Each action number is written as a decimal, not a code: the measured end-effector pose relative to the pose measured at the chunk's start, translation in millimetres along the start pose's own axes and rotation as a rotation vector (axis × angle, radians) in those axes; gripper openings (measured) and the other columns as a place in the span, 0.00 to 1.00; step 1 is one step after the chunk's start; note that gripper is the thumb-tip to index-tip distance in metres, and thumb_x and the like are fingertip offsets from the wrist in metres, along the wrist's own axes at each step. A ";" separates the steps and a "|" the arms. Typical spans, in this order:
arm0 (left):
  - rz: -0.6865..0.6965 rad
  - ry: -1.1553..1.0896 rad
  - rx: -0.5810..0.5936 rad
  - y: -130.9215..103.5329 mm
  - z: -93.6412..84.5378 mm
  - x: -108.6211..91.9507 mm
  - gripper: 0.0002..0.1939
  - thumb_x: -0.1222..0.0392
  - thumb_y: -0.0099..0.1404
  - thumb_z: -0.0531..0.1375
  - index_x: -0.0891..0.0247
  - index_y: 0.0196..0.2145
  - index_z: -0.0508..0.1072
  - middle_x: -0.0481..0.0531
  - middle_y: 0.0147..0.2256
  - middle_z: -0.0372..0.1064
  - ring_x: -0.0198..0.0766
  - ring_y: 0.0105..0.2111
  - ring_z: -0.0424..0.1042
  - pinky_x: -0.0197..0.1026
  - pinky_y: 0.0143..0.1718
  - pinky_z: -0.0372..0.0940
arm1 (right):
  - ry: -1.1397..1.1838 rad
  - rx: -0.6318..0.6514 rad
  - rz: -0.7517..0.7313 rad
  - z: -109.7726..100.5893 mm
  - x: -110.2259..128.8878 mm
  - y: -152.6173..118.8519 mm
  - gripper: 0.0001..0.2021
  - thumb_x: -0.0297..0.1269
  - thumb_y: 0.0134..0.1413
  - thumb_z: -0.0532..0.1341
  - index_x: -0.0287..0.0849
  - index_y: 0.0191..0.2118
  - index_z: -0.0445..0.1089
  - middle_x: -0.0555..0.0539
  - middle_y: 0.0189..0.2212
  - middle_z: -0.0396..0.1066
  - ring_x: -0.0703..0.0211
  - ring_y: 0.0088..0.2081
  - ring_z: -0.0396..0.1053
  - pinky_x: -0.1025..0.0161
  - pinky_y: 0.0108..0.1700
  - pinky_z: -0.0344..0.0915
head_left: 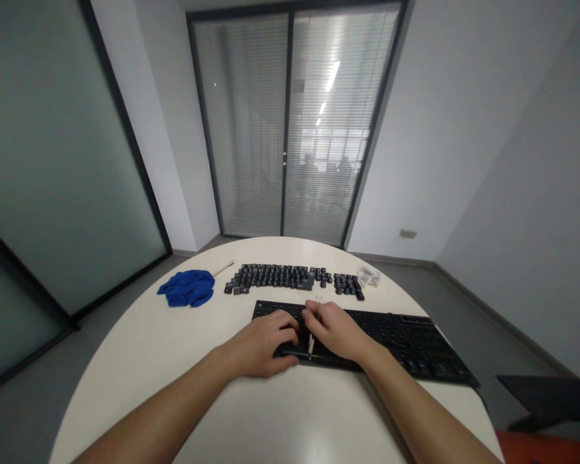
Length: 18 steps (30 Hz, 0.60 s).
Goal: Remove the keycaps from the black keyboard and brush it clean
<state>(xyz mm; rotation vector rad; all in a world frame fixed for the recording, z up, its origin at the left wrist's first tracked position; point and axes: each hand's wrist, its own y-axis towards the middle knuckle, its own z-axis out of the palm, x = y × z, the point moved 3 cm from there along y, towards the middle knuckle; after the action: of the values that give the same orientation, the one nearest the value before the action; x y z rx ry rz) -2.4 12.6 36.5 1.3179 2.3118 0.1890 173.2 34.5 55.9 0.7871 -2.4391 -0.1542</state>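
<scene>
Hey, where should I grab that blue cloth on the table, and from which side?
I'd gather the folds in the middle of the blue cloth, reaching from above and its near side with your left hand, the closer one. It lies crumpled, so loose fabric should bunch easily, and the white stick sits by its far right.

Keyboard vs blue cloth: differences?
Colour: the keyboard is black; the blue cloth is bright blue.
Shape: the keyboard is flat and long with straight edges; the blue cloth is a smaller, crumpled heap.
Contact: the left hand is on the keyboard; no hand touches the blue cloth.
Shared: both lie on the table.
</scene>
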 end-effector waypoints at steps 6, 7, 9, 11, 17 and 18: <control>-0.015 0.021 0.020 0.4 1.4 1.4 0.09 0.56 0.63 0.62 0.61 0.39 0.71 0.55 0.45 0.69 0.45 0.47 0.66 0.47 0.49 0.65 | 0.047 0.040 0.018 -3.2 -2.6 -0.5 0.15 0.41 0.63 0.53 0.43 0.25 0.58 0.56 0.16 0.56 0.66 0.20 0.54 0.68 0.24 0.48; -0.016 0.024 0.020 0.6 1.7 1.5 0.09 0.56 0.63 0.62 0.61 0.40 0.71 0.55 0.44 0.69 0.45 0.47 0.66 0.47 0.48 0.65 | 0.036 0.058 -0.023 -4.8 2.1 -2.2 0.14 0.41 0.62 0.55 0.43 0.26 0.60 0.56 0.16 0.58 0.66 0.19 0.55 0.68 0.24 0.48; -0.013 0.027 0.013 1.1 2.3 1.2 0.09 0.57 0.63 0.62 0.60 0.41 0.71 0.56 0.44 0.69 0.46 0.47 0.66 0.47 0.48 0.65 | -0.019 0.085 -0.147 -7.3 14.6 -6.2 0.12 0.39 0.59 0.57 0.43 0.25 0.62 0.55 0.17 0.62 0.66 0.20 0.58 0.68 0.25 0.49; -0.005 0.025 0.004 1.8 2.7 0.6 0.10 0.59 0.62 0.61 0.60 0.42 0.71 0.55 0.44 0.69 0.46 0.47 0.66 0.47 0.48 0.65 | -0.086 0.097 -0.282 -8.2 26.6 -9.9 0.10 0.36 0.59 0.57 0.43 0.26 0.65 0.52 0.20 0.67 0.65 0.22 0.61 0.67 0.26 0.50; -0.012 0.021 -0.001 3.1 2.0 -0.4 0.12 0.63 0.59 0.61 0.60 0.42 0.71 0.54 0.44 0.70 0.45 0.47 0.66 0.47 0.49 0.65 | -0.136 0.118 -0.420 -5.0 33.7 -11.8 0.08 0.33 0.57 0.56 0.43 0.28 0.67 0.51 0.23 0.69 0.64 0.23 0.62 0.66 0.29 0.52; -0.010 0.021 -0.001 3.0 1.8 -0.4 0.11 0.62 0.60 0.62 0.60 0.42 0.71 0.55 0.44 0.70 0.45 0.47 0.66 0.47 0.49 0.65 | -0.114 0.108 -0.389 -5.2 31.0 -11.0 0.09 0.33 0.58 0.56 0.43 0.26 0.65 0.51 0.21 0.68 0.65 0.22 0.61 0.67 0.28 0.51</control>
<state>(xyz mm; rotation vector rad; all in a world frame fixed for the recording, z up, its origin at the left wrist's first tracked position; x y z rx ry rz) 0.9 13.6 36.0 1.3093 2.3354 0.2022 160.9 8.2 72.1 1.3296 -2.3875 -0.2206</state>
